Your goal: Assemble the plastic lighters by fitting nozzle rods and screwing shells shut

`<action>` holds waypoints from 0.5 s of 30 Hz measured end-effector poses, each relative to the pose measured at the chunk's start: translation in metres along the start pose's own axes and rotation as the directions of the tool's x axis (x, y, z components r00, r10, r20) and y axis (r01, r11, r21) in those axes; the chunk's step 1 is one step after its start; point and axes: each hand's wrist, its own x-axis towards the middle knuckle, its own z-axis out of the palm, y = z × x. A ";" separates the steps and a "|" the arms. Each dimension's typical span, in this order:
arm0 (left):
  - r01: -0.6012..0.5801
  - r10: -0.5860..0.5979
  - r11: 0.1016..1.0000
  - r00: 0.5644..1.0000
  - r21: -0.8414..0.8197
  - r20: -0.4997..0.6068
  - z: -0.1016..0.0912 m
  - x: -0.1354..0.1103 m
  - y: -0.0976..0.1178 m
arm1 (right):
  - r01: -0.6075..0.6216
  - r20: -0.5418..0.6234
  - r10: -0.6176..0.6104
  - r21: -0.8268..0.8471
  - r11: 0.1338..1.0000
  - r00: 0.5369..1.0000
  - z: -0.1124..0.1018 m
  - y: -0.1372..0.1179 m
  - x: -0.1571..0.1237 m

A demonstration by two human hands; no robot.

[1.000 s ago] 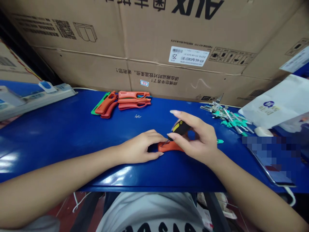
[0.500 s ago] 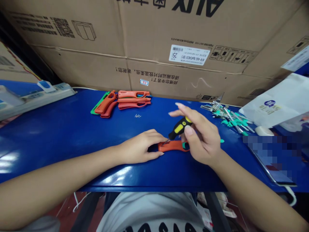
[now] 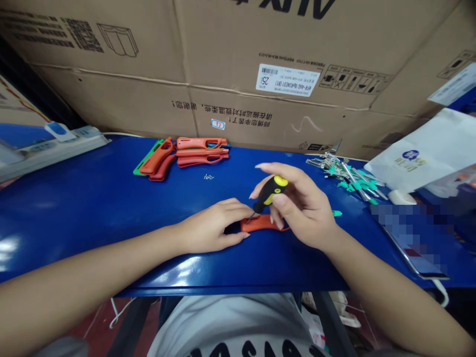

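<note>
On the blue worktop (image 3: 100,213), I've got an orange handle (image 3: 261,223), left hand (image 3: 213,227) clamped round its left end, right hand (image 3: 308,210) gripping a screwdriver (image 3: 267,192) with the tip down at that end.

We see a slim orange casing (image 3: 261,223) lying flat and crosswise on the blue table (image 3: 122,208), partly hidden from view, and a black-and-yellow screwdriver (image 3: 268,193) leaning over it, handle up toward the right, thin shaft slanting down to the casing's left end
</note>
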 end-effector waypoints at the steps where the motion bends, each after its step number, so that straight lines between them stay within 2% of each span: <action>1: -0.004 0.004 1.000 1.000 -0.001 0.000 0.000 0.000 0.000 | 0.040 -0.062 -0.043 -0.056 0.998 0.997 0.000 0.001 0.000; 3: -0.009 0.009 1.000 1.000 -0.006 0.001 0.001 0.000 0.000 | 0.110 -0.141 -0.140 -0.200 0.974 0.980 0.000 0.001 0.001; 4: -0.011 0.011 1.000 1.000 -0.009 0.001 0.001 0.000 0.000 | 0.124 -0.132 -0.159 -0.240 0.963 0.978 0.000 0.001 0.000; 7: -0.018 0.018 1.000 1.000 -0.015 -0.002 0.001 0.000 -0.001 | 0.058 0.001 -0.059 -0.164 0.985 0.998 -0.002 0.000 -0.001; 9: -0.019 0.019 1.000 1.000 -0.013 0.000 0.002 0.000 -0.002 | 0.019 0.009 -0.018 -0.119 0.993 1.000 -0.001 0.000 -0.002; 12: -0.015 0.015 1.000 1.000 -0.019 0.014 0.002 0.000 -0.002 | 0.137 -0.113 -0.176 -0.288 0.948 0.978 -0.001 0.001 0.000; 14: -0.010 0.010 1.000 1.000 -0.024 0.019 0.001 0.001 -0.002 | 0.198 -0.114 -0.256 -0.372 0.907 0.960 -0.002 0.001 0.002; 15: -0.007 0.007 1.000 1.000 -0.025 0.022 0.001 0.001 -0.001 | 0.190 -0.088 -0.236 -0.358 0.914 0.968 -0.002 0.001 0.002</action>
